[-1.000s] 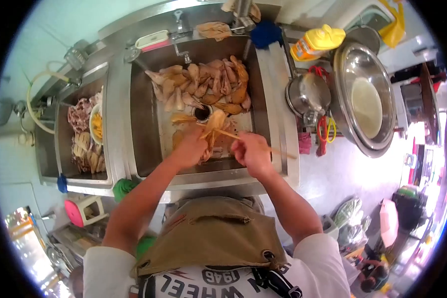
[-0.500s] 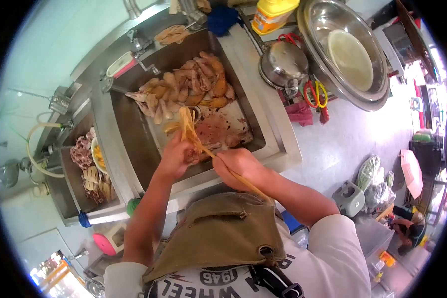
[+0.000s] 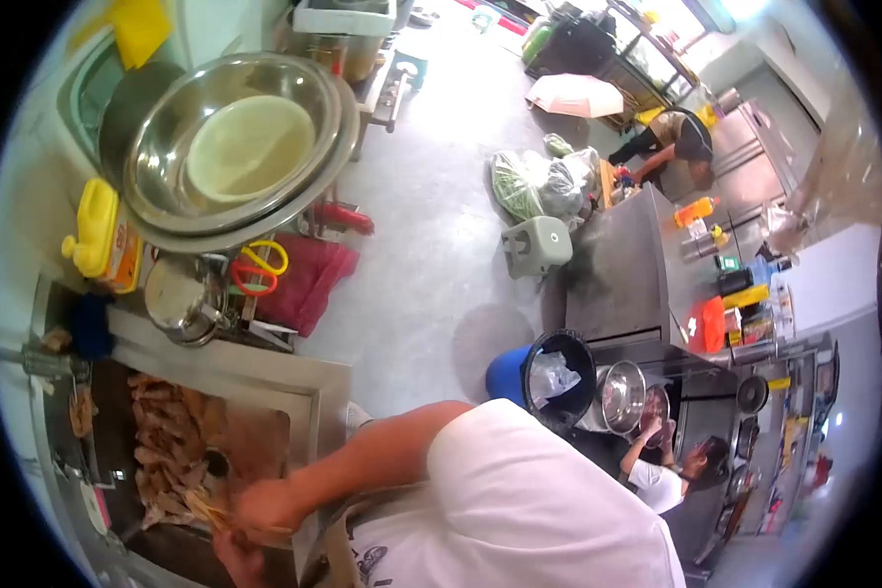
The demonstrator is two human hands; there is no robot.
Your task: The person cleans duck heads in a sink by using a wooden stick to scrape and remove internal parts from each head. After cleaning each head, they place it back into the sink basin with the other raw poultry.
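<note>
My right hand (image 3: 269, 508) is closed over the near part of the metal sink (image 3: 294, 370), with its fingers blurred. Just below it in the picture is my left hand (image 3: 240, 561), also closed and partly cut into by shadow. A yellowish stringy strip (image 3: 204, 507) sticks out from between the two hands; its exact kind does not show. Raw poultry pieces (image 3: 165, 431) lie heaped along the far side of the sink, beside a round drain fitting (image 3: 216, 464). Reddish liquid stains the sink floor.
Beyond the sink stand stacked steel basins (image 3: 152, 162), a yellow jug (image 3: 96, 230), a steel pot (image 3: 178, 294) and scissors (image 3: 257, 269). A blue bin (image 3: 508, 377) and grey stool (image 3: 539, 245) stand on the floor. One person (image 3: 661, 480) works at a basin; another (image 3: 681, 142) bends farther off.
My view has swung to the right, bringing the floor, the counter and two people into fuller view. My hands are still together at the sink, with the yellowish strip now bunched between them.
</note>
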